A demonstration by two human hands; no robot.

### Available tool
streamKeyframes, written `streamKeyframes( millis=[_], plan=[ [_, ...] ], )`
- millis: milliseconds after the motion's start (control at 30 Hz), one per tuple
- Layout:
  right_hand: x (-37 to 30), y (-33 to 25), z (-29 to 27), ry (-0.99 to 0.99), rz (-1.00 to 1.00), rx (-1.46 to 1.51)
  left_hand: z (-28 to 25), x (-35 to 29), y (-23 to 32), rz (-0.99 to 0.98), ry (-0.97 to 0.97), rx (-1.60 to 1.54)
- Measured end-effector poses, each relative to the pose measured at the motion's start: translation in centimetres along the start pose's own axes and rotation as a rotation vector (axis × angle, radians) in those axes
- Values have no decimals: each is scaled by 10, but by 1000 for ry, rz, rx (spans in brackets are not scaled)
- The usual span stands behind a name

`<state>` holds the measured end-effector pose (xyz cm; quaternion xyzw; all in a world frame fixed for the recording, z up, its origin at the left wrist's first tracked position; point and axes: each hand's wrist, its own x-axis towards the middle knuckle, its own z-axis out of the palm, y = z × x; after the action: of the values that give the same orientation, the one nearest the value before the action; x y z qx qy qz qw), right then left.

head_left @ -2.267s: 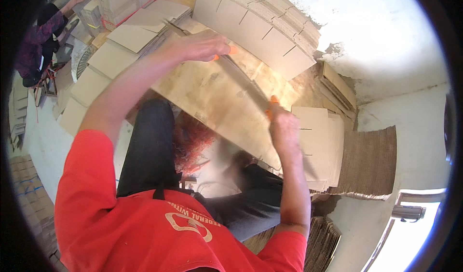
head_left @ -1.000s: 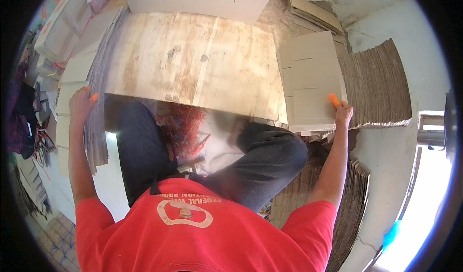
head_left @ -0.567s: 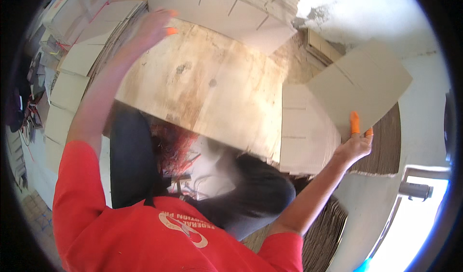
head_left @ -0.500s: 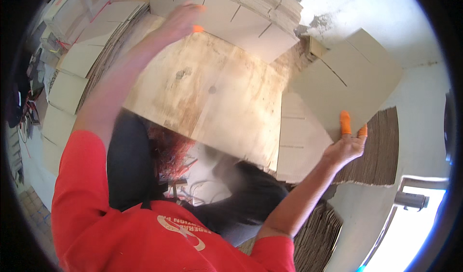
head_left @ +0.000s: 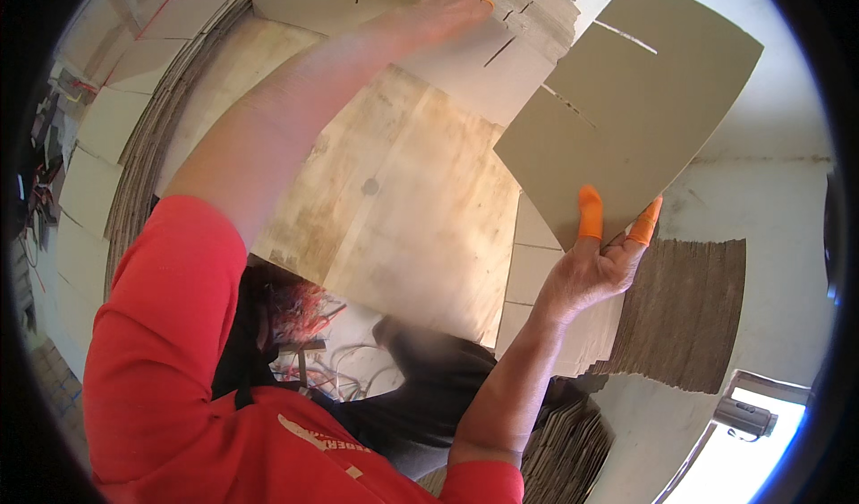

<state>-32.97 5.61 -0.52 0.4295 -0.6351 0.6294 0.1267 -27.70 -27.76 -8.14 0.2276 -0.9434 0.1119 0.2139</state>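
Note:
My right hand, with orange finger cots on its fingers, pinches the lower corner of a slotted cardboard sheet. The sheet is held up and tilted, with two narrow slots cut into its left edge. At the far side my left hand is over a stack of slotted cardboard sheets. One orange finger cot shows at its tip; the other fingers are mostly hidden and a little blurred, so its grip cannot be made out.
A wooden board lies before me. Cardboard stacks line its left side; another brown stack stands at the right by the white wall. More sheets are stacked low. Red strands lie below the board's edge.
My right hand has raised the cardboard sheet and tilted it more upright. My left hand has moved right along the far stack.

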Motion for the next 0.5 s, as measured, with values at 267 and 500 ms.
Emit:
streamKeyframes(
  millis=[267,500],
  plan=[
    [-7,-4,7,-48,-18,-170,-5,-13,-7,105,108,-271],
    [-9,-4,14,-18,-16,86,-34,-8,4,-68,-114,-241]
  ],
)
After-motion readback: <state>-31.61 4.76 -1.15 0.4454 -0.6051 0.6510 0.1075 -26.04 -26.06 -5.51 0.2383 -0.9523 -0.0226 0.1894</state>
